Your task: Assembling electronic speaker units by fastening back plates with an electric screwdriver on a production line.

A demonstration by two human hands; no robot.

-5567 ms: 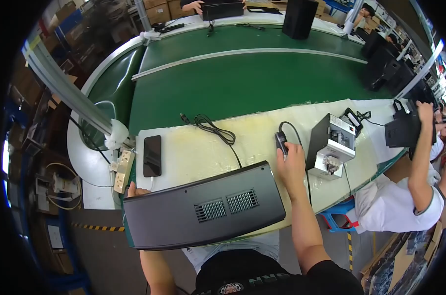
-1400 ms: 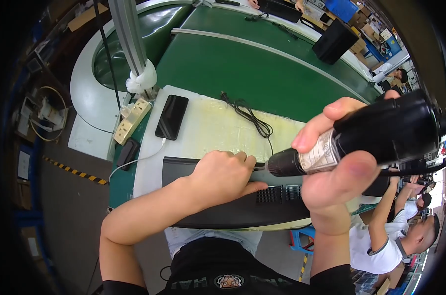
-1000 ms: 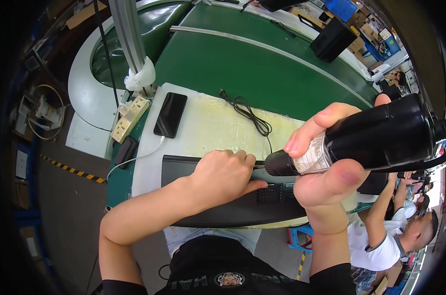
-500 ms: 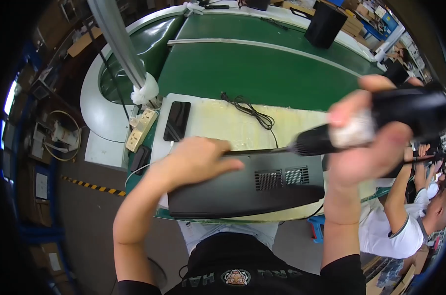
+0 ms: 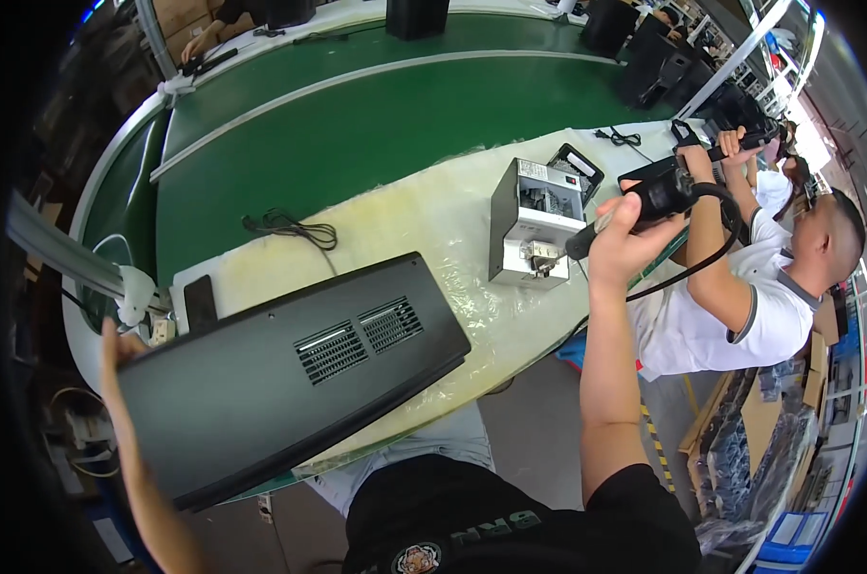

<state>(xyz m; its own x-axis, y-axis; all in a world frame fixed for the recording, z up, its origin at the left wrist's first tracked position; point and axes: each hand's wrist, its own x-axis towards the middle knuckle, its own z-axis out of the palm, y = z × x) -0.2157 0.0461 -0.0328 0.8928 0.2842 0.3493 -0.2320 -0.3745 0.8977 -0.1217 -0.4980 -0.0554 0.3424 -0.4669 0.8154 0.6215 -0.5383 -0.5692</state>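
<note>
Just changed: your electric screwdriver (image 5: 661, 194) has swung right, away from the far edge of the black vented housing (image 5: 247, 387), and its bit now points at the metal front of the screw feeder (image 5: 538, 231). Whether bit and feeder touch is too small to tell.
What it means: no tool is on the housing now; the driving there looks paused, with the work shifted to the feeder.
Right hand: your right hand (image 5: 627, 247) is wrapped around the screwdriver, fingers curled about its barrel — a firm grasp, by the look of it.
Left hand: your left hand (image 5: 122, 346) has moved to the housing's left end and is blurred, its fingers partly hidden by the edge — you seem to be steadying it, but I cannot tell how far the fingers are closed.
Housing: it lies slantwise before you, right end farther away, grilles up, over the near edge of the bench (image 5: 400, 212).
Beyond it: a coiled cable (image 5: 311, 232) lies on the far side, and a phone (image 5: 201, 299) is partly covered.
</note>
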